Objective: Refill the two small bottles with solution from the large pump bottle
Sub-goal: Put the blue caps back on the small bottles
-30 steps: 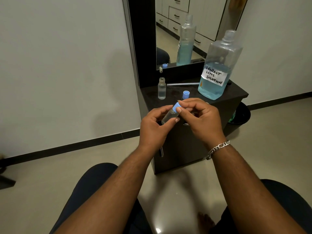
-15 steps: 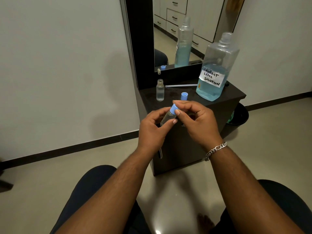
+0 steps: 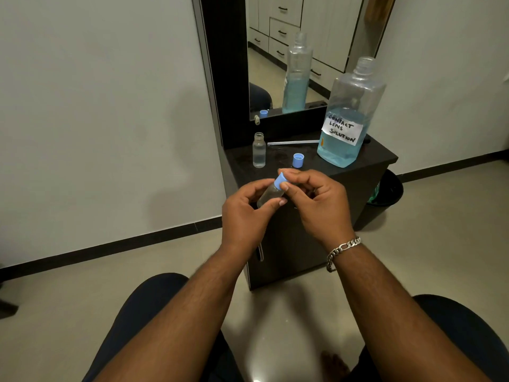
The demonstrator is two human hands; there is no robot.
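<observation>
Worktop point(image 3: 380, 158) of a dark cabinet carried the large bottle point(image 3: 348, 117), uncapped, part full of blue liquid, at its right rear. The left hand point(image 3: 248, 213) gripped a tilted small bottle point(image 3: 268, 193); the right hand point(image 3: 314, 199) pinched its blue cap point(image 3: 280, 181). Another small bottle point(image 3: 259, 150) stood open at the worktop's left, a loose blue cap point(image 3: 298, 160) near it.

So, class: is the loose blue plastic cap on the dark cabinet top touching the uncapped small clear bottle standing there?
Apart. The head view shows bare dark cabinet top between the blue cap and the small clear bottle.
</observation>
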